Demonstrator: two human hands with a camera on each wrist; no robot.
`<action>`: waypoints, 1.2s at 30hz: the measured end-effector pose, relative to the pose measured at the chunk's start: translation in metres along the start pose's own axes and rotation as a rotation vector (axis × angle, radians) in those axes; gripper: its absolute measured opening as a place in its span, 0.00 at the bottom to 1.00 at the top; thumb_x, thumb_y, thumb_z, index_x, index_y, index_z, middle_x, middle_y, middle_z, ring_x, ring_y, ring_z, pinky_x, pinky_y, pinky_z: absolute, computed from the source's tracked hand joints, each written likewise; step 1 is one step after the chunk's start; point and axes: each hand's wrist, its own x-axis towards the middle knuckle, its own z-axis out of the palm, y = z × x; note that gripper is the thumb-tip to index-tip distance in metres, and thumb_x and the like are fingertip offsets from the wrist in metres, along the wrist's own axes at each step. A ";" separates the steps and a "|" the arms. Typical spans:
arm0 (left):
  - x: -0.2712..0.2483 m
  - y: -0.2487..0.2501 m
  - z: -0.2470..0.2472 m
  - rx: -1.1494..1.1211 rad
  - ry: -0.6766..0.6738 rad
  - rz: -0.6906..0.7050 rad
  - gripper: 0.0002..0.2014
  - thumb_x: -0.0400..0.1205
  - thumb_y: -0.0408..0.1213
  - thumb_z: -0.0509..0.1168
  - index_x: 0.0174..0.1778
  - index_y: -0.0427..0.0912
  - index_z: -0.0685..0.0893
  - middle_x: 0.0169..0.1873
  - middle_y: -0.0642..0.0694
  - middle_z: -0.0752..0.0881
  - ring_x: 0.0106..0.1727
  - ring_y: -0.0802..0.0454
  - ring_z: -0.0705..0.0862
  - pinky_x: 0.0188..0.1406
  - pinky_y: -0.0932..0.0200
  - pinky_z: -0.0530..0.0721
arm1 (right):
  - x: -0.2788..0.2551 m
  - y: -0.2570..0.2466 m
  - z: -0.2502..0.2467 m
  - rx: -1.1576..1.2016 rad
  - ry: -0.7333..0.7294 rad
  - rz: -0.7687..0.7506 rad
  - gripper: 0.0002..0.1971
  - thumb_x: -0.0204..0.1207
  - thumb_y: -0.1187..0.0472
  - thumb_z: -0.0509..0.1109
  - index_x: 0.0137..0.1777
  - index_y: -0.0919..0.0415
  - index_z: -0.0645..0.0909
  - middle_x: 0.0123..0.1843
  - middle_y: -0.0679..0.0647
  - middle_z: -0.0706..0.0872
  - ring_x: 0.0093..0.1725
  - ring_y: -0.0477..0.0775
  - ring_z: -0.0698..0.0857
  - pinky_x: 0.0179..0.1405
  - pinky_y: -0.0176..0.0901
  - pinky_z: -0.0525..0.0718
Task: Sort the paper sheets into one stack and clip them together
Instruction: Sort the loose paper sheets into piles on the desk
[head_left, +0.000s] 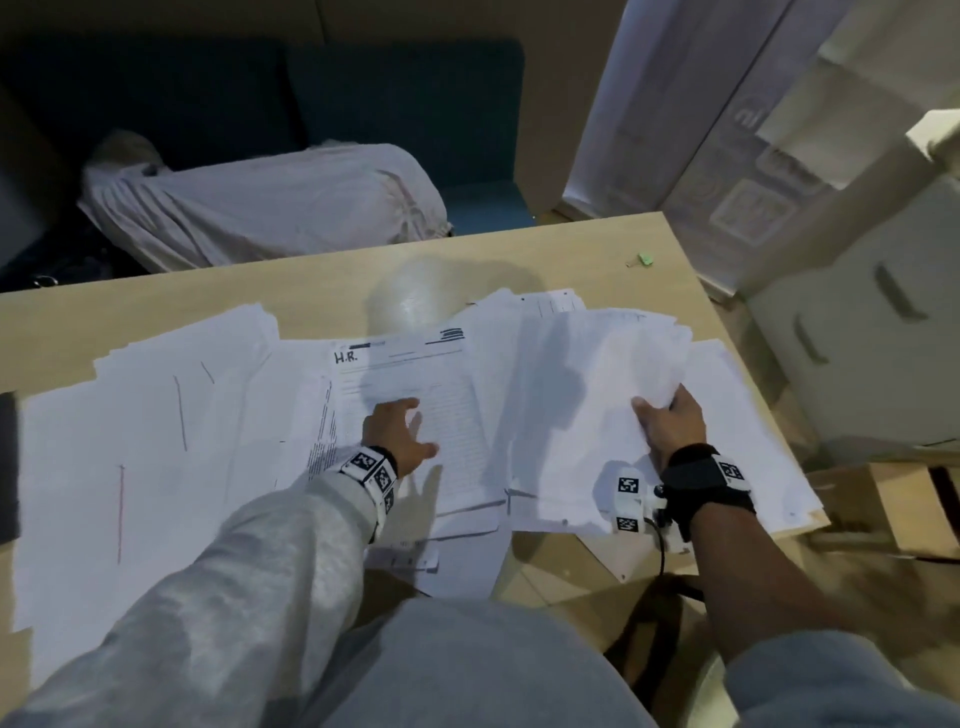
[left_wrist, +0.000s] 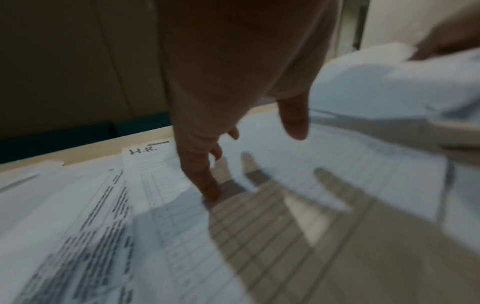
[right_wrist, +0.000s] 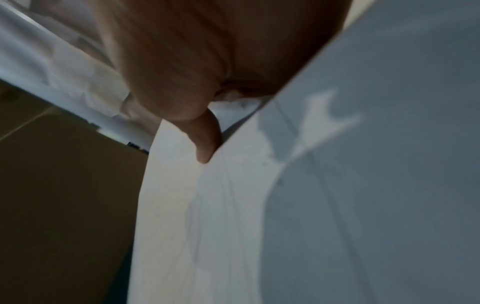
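My left hand (head_left: 402, 434) rests spread fingers (left_wrist: 210, 185) on the "H.R." sheet (head_left: 415, 374) at tabletop (head_left: 311, 280) centre. My right hand (head_left: 670, 423) pinches lifted sheets (head_left: 613, 374) near the right edge. Clip (head_left: 644, 258) lies at the far right corner.

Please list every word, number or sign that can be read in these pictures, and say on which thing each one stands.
"H.R." is handwritten at the top left corner of the printed form sheet under the left hand; it also reads in the left wrist view.
The printed lines and table on that sheet are too blurred to read.
The text column on the sheet beside it is too small to read.
The square markers on the wrist bands carry patterns, not words.
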 end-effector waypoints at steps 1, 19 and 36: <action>0.001 -0.004 0.006 0.097 -0.068 0.059 0.43 0.71 0.50 0.78 0.80 0.50 0.65 0.81 0.45 0.63 0.80 0.43 0.65 0.79 0.47 0.66 | 0.004 0.002 -0.007 0.035 0.021 0.027 0.19 0.75 0.68 0.70 0.67 0.65 0.79 0.58 0.58 0.86 0.57 0.61 0.85 0.60 0.54 0.83; -0.002 -0.026 -0.012 -0.335 0.252 -0.252 0.29 0.79 0.29 0.68 0.77 0.38 0.68 0.72 0.38 0.76 0.73 0.38 0.74 0.72 0.52 0.73 | 0.012 -0.002 0.098 -0.274 -0.456 0.019 0.24 0.71 0.49 0.72 0.64 0.61 0.82 0.61 0.59 0.87 0.59 0.63 0.85 0.62 0.60 0.83; -0.014 -0.035 -0.012 -0.349 0.254 -0.195 0.18 0.77 0.50 0.71 0.61 0.51 0.79 0.63 0.46 0.78 0.65 0.42 0.77 0.65 0.47 0.78 | -0.007 -0.016 0.114 -0.182 -0.275 -0.087 0.14 0.78 0.60 0.68 0.63 0.63 0.81 0.53 0.57 0.85 0.50 0.55 0.82 0.46 0.41 0.77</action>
